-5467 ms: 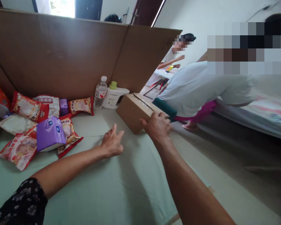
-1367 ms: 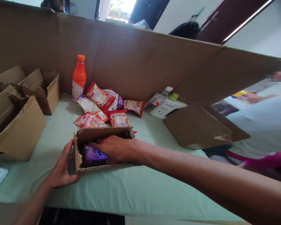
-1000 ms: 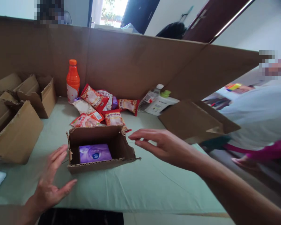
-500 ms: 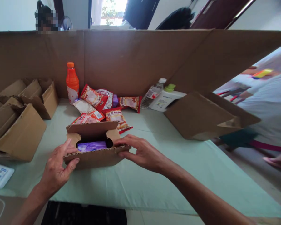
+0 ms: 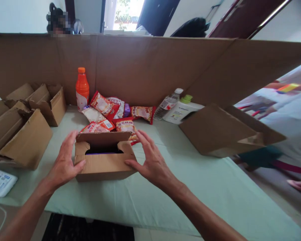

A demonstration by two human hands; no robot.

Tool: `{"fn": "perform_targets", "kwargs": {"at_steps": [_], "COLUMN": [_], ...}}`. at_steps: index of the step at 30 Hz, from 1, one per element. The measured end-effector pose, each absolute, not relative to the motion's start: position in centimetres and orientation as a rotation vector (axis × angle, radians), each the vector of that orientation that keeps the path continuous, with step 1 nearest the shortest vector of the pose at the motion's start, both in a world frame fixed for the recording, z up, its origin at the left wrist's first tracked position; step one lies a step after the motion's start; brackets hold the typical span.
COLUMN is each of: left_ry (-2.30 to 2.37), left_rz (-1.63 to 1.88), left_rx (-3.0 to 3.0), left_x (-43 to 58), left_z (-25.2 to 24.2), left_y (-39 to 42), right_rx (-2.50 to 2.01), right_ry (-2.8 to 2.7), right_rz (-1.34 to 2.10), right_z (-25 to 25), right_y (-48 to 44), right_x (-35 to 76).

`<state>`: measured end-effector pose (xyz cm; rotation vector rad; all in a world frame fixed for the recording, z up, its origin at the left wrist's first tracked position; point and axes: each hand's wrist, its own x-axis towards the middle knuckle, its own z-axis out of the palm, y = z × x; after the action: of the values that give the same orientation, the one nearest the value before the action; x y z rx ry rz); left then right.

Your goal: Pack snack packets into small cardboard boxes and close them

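A small cardboard box [image 5: 104,165] stands on the pale green table cover [image 5: 165,187], its near flap folded over the top and its far flap upright. Through the gap a sliver of the purple tissue pack [image 5: 100,153] shows inside. My left hand [image 5: 65,160] presses the box's left side, fingers spread, thumb on the front. My right hand [image 5: 149,159] rests against its right side, fingers stretched out and thumb on the front edge.
Red and white snack packets [image 5: 107,110], an orange drink bottle [image 5: 82,88], a water bottle [image 5: 168,103] and a white detergent bottle [image 5: 182,110] lie behind. Open boxes [image 5: 27,120] sit left, another box [image 5: 220,132] right. A cardboard wall [image 5: 150,67] stands behind; people beyond.
The box's near flap and side tabs have folded further down over the tissue pack. My right hand moved from the front edge to the right side.
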<state>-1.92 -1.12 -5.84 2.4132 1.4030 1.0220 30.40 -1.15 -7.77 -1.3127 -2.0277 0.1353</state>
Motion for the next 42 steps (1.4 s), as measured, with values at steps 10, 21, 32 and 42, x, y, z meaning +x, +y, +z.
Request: {"fn": "perform_targets", "kwargs": {"at_steps": [10, 21, 32, 42], "left_ry": [1.091, 1.114, 0.750, 1.260], "left_rz": [1.253, 1.238, 1.658, 1.649], "left_rx": [2.513, 1.930, 1.937, 1.605], "left_x": [-2.7, -2.0, 7.3, -0.3], "left_z": [-7.6, -12.4, -3.2, -10.2], "left_y": [-0.7, -4.4, 2.1, -2.8], "right_rx": [-1.120, -1.141, -1.208, -1.158], "right_ry": [-2.216, -2.026, -1.775, -1.949], "right_rz": [0.248, 0.609, -0.027, 0.144], "right_z": [-9.7, -14.6, -4.0, -7.8], "right_y": [-1.0, -2.2, -4.1, -4.4], "right_x": [31.5, 31.3, 35.0, 27.9]}}
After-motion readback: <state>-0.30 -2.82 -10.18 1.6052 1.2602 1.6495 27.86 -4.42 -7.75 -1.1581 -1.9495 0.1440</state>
